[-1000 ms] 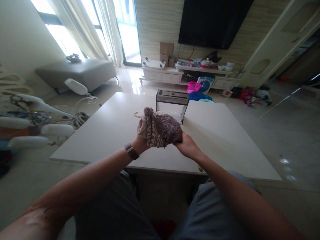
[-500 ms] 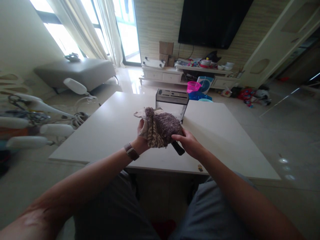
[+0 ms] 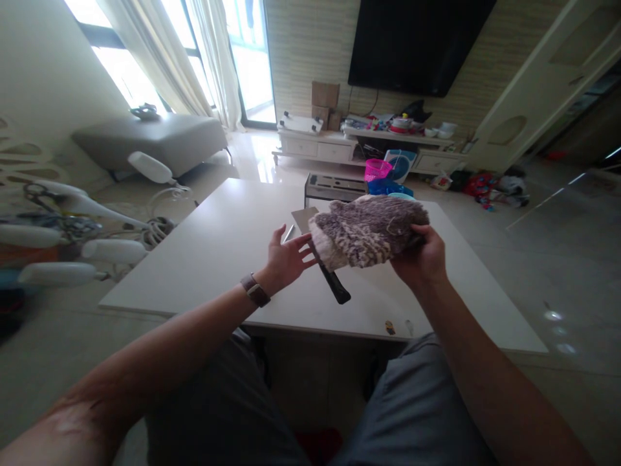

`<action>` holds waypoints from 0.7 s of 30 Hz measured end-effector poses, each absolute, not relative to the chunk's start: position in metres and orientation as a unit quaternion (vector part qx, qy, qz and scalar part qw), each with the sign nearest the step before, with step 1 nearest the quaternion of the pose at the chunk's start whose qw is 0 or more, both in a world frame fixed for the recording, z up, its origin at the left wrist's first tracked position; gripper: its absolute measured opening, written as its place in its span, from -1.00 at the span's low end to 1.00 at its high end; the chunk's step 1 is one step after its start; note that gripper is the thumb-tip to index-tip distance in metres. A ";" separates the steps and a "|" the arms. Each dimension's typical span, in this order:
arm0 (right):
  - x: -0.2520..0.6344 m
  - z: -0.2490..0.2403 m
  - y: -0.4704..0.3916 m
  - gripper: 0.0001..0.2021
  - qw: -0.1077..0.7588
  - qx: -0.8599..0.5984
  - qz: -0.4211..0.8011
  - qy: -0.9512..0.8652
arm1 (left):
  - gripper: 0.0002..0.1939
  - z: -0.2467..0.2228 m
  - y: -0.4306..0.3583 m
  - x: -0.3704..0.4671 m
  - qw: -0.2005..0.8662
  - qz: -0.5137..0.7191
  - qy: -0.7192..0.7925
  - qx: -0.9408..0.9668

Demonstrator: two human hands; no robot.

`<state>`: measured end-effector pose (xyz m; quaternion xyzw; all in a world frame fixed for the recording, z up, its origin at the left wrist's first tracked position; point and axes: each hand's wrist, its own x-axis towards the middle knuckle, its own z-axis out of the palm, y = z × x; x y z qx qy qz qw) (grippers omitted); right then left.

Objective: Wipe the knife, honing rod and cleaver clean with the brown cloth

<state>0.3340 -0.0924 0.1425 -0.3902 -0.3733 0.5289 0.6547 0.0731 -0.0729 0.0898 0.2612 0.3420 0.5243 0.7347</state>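
Observation:
A brown and cream patterned plush cloth (image 3: pixel 371 230) is held up above the white table (image 3: pixel 218 259). My right hand (image 3: pixel 422 255) grips its right end. At the cloth's left edge, my left hand (image 3: pixel 288 259) is open with the palm turned up and fingers spread. Whether its fingertips touch the cloth, I cannot tell. Beneath the cloth is a knife with a black handle (image 3: pixel 336 288) toward me and a wide grey blade (image 3: pixel 304 219) pointing away; its middle is hidden. A slim silver object (image 3: pixel 290 233) lies left of the blade.
A dark-topped rack or case (image 3: pixel 334 184) stands at the table's far side, partly behind the cloth. Two small stickers or marks, one yellowish (image 3: pixel 389 327), are near the front edge. A white-shaded lamp (image 3: pixel 152 168) is at the left, a pink basket (image 3: pixel 377 169) beyond the table.
The cloth has moved right and opened out wider in my right hand. My left hand has let go of it and spread its fingers. The knife's blade now shows.

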 end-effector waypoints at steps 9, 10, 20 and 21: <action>0.364 0.123 -0.068 -0.73 0.698 -0.475 0.365 -0.392 | -0.57 0.080 -0.066 0.076 0.638 0.537 0.445 0.327; 0.357 0.119 -0.068 -0.72 0.684 -0.485 0.365 -0.405 | -0.59 0.080 -0.066 0.076 0.636 0.537 0.443 0.332; 0.272 0.103 -0.106 -0.56 0.568 -0.438 0.560 -0.415 | -0.60 0.079 -0.072 0.074 0.611 0.555 0.420 0.377; 0.272 0.105 -0.109 -0.58 0.561 -0.431 0.573 -0.414 | -0.60 0.080 -0.072 0.073 0.607 0.558 0.423 0.375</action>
